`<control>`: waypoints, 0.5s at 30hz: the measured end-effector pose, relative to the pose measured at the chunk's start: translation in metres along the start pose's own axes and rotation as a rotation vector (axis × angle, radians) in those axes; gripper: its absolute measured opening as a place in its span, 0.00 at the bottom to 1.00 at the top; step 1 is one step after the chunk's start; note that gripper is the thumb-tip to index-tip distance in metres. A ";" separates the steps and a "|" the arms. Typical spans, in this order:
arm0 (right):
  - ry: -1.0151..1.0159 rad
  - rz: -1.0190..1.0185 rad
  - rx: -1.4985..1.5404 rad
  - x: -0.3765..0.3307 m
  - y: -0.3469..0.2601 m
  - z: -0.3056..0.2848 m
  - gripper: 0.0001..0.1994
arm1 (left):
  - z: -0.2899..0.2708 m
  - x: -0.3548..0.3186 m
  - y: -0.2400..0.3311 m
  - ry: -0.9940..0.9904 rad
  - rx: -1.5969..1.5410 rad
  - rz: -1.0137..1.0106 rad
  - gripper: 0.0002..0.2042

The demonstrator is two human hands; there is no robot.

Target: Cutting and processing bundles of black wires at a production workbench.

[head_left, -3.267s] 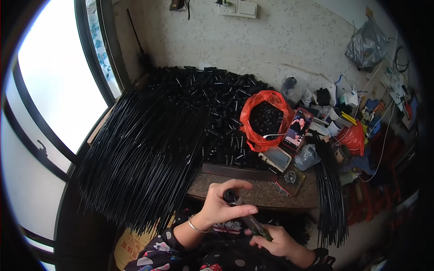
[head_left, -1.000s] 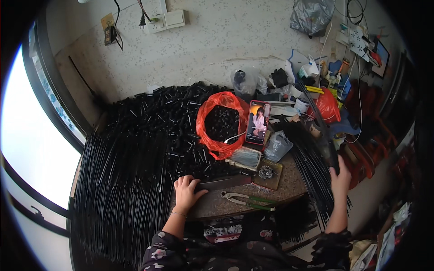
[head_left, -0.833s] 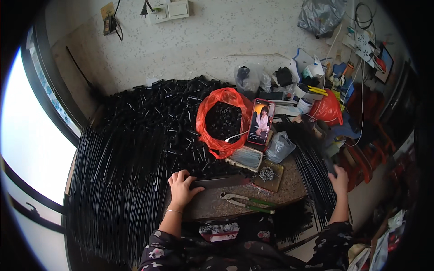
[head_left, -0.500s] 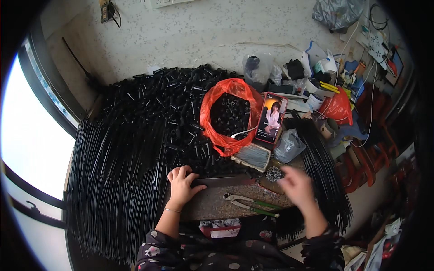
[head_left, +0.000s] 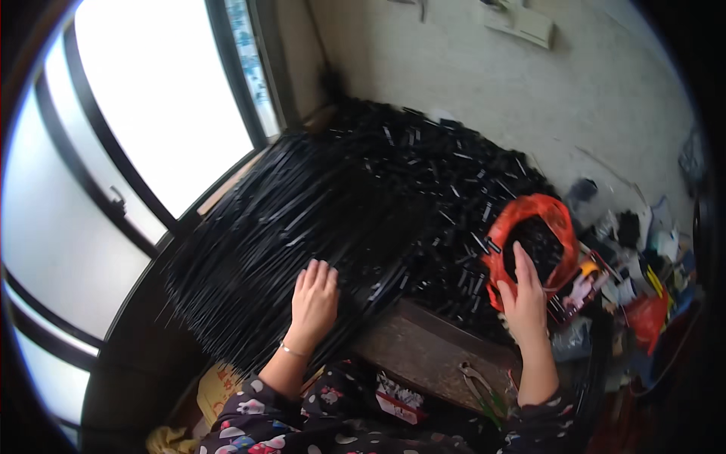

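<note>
My left hand (head_left: pixel 314 306) lies with fingers stretched out on a broad heap of long thin black rods (head_left: pixel 261 250). Its fingers wrap round nothing that I can see. At the near edge of a red plastic bag (head_left: pixel 563 216), my right hand (head_left: pixel 529 310) points upward, thumb apart from the fingers, with nothing visible in it. Dark small parts fill the bag. On the brown work board (head_left: pixel 408 352) between my arms lie pincers with green handles (head_left: pixel 484 393). A long dark bar (head_left: pixel 454 329) runs along the board's far side.
Short black tubular pieces (head_left: pixel 454 174) are piled toward the wall. A phone (head_left: pixel 582 291) leans right of the bag, before assorted clutter and another red bag (head_left: pixel 646 321). A window (head_left: pixel 159 98) stands on the left. A small box of bits (head_left: pixel 401 401) sits near my lap.
My view has swung left. My left hand has left the dark bar for the long rods. My right hand has moved from the cluster of small metal parts to the red bag.
</note>
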State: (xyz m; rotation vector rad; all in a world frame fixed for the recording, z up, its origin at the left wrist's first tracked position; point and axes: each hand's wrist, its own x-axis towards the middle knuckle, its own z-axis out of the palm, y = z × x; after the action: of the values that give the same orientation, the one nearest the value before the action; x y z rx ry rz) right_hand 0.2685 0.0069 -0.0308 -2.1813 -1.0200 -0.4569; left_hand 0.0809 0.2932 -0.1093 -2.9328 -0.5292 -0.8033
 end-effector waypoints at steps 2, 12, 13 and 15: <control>-0.121 0.071 0.190 -0.013 -0.012 0.004 0.26 | 0.005 0.000 -0.019 -0.011 0.364 -0.135 0.19; -0.326 0.060 -0.258 -0.197 -0.009 0.013 0.21 | 0.033 0.006 -0.028 -0.126 0.336 -0.207 0.05; -0.311 0.054 -0.264 -0.209 -0.006 0.012 0.21 | 0.030 0.007 -0.031 -0.086 0.304 -0.200 0.05; -0.289 0.068 -0.249 -0.221 0.003 0.010 0.22 | 0.022 0.007 -0.033 0.023 0.264 -0.210 0.04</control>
State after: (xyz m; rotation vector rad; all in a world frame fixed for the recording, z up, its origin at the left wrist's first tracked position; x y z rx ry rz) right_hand 0.1315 -0.1062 -0.1627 -2.5515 -1.0825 -0.2509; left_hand 0.0862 0.3296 -0.1261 -2.6545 -0.8798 -0.7212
